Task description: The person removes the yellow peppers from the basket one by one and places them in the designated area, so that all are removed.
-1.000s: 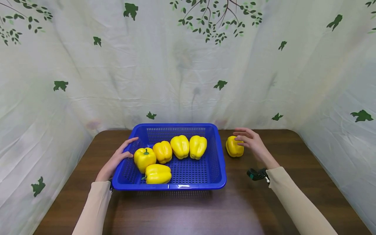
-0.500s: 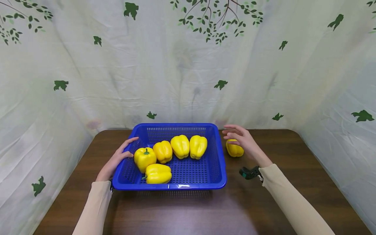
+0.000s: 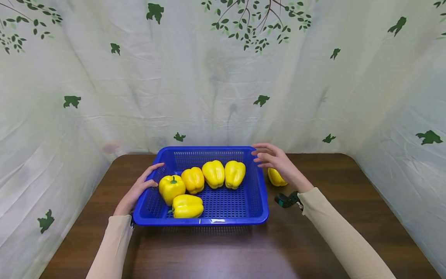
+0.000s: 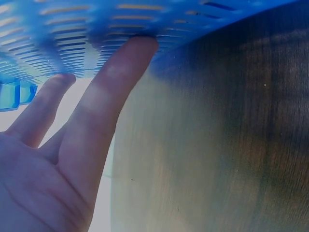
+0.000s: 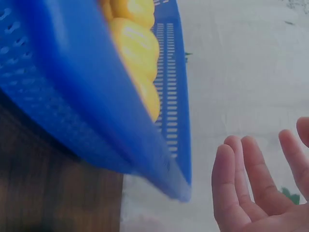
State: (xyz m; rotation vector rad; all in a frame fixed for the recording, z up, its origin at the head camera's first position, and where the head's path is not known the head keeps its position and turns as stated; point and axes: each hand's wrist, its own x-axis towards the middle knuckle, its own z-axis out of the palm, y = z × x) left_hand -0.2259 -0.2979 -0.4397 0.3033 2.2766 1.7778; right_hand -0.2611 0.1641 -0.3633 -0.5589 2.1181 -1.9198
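A blue plastic basket [image 3: 231, 221] stands on the table with several yellow bell peppers [image 3: 188, 206] in it, mostly along its left and back. My left hand [image 3: 137, 190] grips the basket's left rim; in the left wrist view its fingers [image 4: 108, 82] lie against the slotted outer wall. At the basket's back right corner is my right hand [image 3: 278, 164], fingers spread and loosely bent, holding nothing. Behind that hand, one more yellow bell pepper [image 3: 275, 179] sits on the table to the right of the basket, partly hidden. The right wrist view shows the empty fingers [image 5: 263, 176] beside the rim.
The brown wooden table [image 3: 223, 255] extends in front of the basket and to both sides. A pale curtain [image 3: 195, 77] with leaf prints hangs right behind the table's back edge and along the sides. A dark strapped device [image 3: 287, 199] is on the right wrist.
My right hand has moved left from over the lone bell pepper to the basket's back right corner, empty. The left hand, the basket and the peppers have stayed in place.
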